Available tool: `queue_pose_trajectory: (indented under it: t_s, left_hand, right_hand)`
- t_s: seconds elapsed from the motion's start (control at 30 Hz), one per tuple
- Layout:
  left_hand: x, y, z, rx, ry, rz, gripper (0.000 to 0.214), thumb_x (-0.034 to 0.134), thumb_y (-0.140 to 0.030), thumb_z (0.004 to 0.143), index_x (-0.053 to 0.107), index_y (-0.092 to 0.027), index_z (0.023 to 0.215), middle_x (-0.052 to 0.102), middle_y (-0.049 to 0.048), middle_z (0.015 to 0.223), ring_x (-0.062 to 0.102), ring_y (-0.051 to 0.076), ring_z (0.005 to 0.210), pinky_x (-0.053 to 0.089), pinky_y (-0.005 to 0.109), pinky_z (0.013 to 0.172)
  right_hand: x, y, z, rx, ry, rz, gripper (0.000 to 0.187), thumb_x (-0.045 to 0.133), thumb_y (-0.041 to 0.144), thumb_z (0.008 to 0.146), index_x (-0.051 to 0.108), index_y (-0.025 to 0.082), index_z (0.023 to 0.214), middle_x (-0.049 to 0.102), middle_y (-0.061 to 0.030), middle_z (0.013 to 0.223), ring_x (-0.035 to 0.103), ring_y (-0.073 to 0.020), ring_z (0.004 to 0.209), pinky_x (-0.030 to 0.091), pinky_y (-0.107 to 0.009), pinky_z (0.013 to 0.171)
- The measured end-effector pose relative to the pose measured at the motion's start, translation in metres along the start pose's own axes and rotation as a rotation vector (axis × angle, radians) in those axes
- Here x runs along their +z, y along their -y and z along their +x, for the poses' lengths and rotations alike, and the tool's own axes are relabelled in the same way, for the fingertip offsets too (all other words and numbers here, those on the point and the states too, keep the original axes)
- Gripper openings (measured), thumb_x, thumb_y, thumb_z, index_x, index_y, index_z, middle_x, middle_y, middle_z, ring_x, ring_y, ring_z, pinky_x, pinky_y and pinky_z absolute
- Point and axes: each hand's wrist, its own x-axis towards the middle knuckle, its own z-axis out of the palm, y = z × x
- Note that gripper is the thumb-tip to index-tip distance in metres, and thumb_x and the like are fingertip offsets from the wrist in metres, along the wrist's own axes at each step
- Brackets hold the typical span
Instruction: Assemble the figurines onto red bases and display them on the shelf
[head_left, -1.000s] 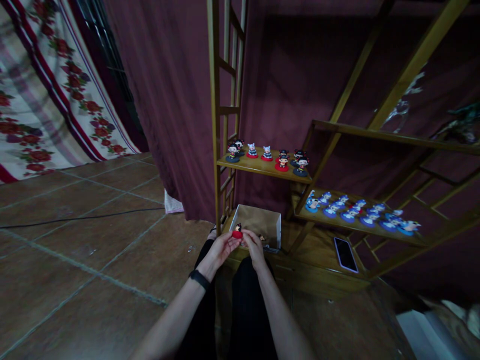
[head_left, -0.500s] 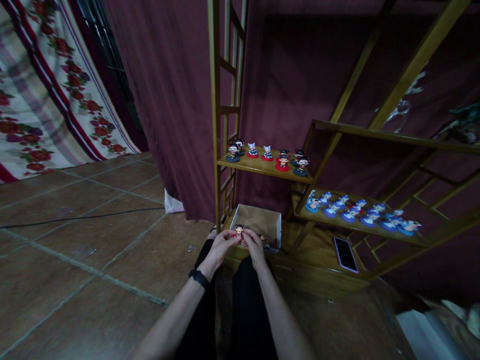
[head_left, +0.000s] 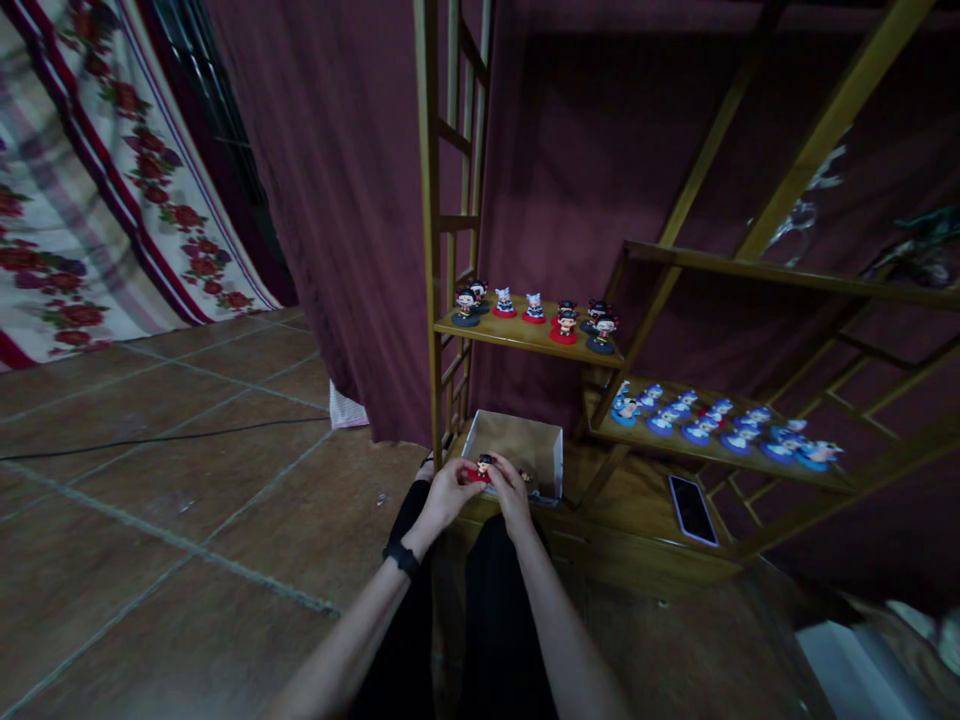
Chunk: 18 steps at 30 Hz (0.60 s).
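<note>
A small dark-haired figurine (head_left: 484, 466) on a red base is between my two hands, above the near side of an open box (head_left: 555, 460). My left hand (head_left: 448, 492) pinches the base from the left. From the right, the fingers of my right hand (head_left: 510, 491) close round the figurine's head and side. Inside the box, another small figurine (head_left: 524, 476) shows just beyond my right hand. On the shelf (head_left: 517, 331) above stand several similar figurines with red or dark bases, among them a red-based one (head_left: 564, 328).
A lower shelf at right carries several blue-and-white figurines (head_left: 702, 426). Under it lies a phone (head_left: 693, 510). Wooden posts (head_left: 429, 200) frame the shelves, a dark red curtain (head_left: 345, 200) hangs behind, and a black cable (head_left: 172, 437) crosses the tiled floor.
The figurine in my hands has turned and tipped, with its red base now showing toward the left. My right fingers have shifted up nearer its head.
</note>
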Motion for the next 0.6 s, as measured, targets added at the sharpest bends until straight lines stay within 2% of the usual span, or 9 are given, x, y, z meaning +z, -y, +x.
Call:
queue_pose_trajectory:
  t_s: [0.17, 0.37, 0.47, 0.6]
  left_hand:
    - [-0.003, 0.008, 0.001, 0.053, -0.021, 0.115, 0.027, 0.071, -0.023, 0.060, 0.058, -0.016, 0.083, 0.061, -0.0004, 0.072, 0.058, 0.013, 0.065, 0.047, 0.027, 0.065]
    - [-0.001, 0.008, 0.001, 0.103, -0.012, 0.132, 0.034, 0.069, -0.020, 0.063, 0.054, -0.016, 0.094, 0.062, 0.0000, 0.077, 0.059, 0.014, 0.069, 0.048, 0.028, 0.066]
    - [-0.001, 0.005, 0.001, 0.119, -0.010, 0.173, 0.038, 0.071, -0.020, 0.061, 0.058, -0.016, 0.096, 0.062, 0.0024, 0.083, 0.060, 0.015, 0.071, 0.049, 0.029, 0.068]
    - [-0.002, 0.003, 0.002, 0.150, -0.028, 0.250, 0.033, 0.072, -0.021, 0.061, 0.063, -0.016, 0.092, 0.061, 0.0039, 0.085, 0.060, 0.015, 0.071, 0.050, 0.030, 0.068]
  right_hand:
    - [-0.001, -0.007, 0.003, 0.011, 0.002, 0.011, 0.036, 0.061, 0.042, 0.071, 0.066, 0.023, 0.100, 0.069, -0.0027, 0.101, 0.062, -0.0216, 0.096, 0.046, -0.037, 0.089]
    - [-0.004, -0.011, 0.005, 0.041, -0.049, -0.005, 0.038, 0.061, 0.047, 0.069, 0.067, 0.022, 0.097, 0.069, -0.0028, 0.096, 0.062, -0.0218, 0.092, 0.049, -0.035, 0.083]
    - [-0.006, -0.010, 0.005, 0.057, -0.054, 0.012, 0.039, 0.062, 0.047, 0.068, 0.067, 0.021, 0.097, 0.070, -0.0033, 0.094, 0.063, -0.0215, 0.090, 0.050, -0.034, 0.080]
    - [-0.006, -0.011, 0.006, 0.085, -0.049, 0.043, 0.040, 0.064, 0.048, 0.066, 0.068, 0.020, 0.095, 0.069, -0.0040, 0.093, 0.063, -0.0214, 0.089, 0.050, -0.033, 0.078]
